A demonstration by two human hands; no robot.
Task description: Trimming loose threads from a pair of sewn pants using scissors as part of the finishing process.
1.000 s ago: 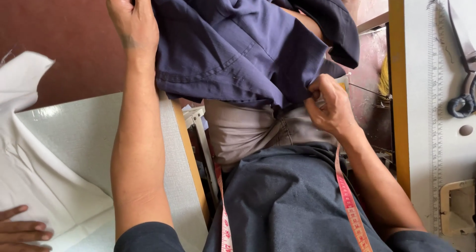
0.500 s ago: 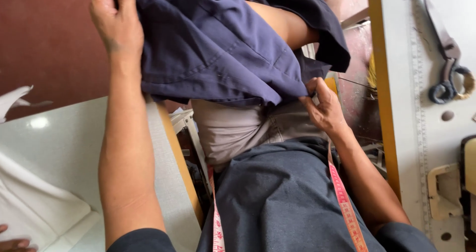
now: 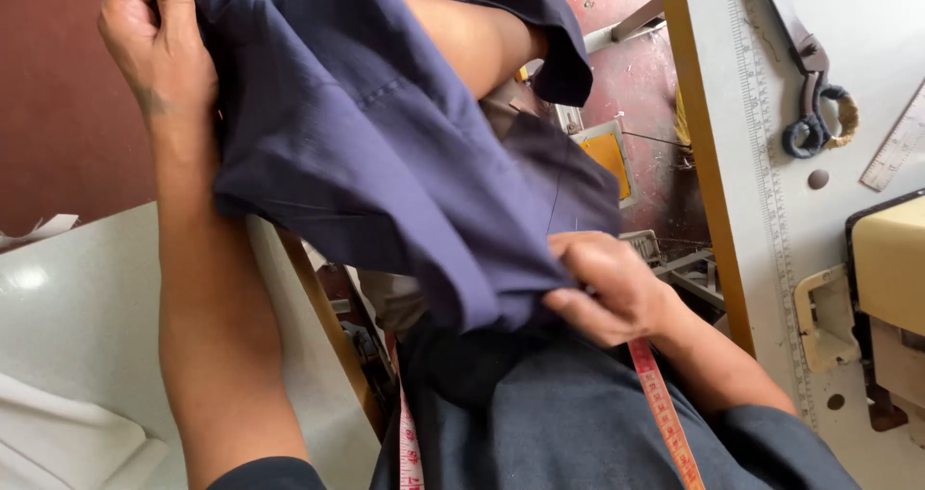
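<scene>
At eleven o'clock, left hand (image 3: 154, 47), arm extended upward, fingers closed on the upper edge of a navy-blue woven cloth garment (image 3: 385, 153). At five o'clock, right hand (image 3: 612, 292), wrist bent, fingers pinching the garment's lower hem. Black-handled steel shears (image 3: 805, 76) at two o'clock, on the white table (image 3: 867, 27).

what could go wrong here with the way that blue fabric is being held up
The navy garment hangs only from pinches by the left hand and right hand, so a loose corner might slip free. Its lower fold drapes near the metal parts under the table and could snag there. The measuring tape trails beside the right wrist and may tangle in the cloth.
</scene>
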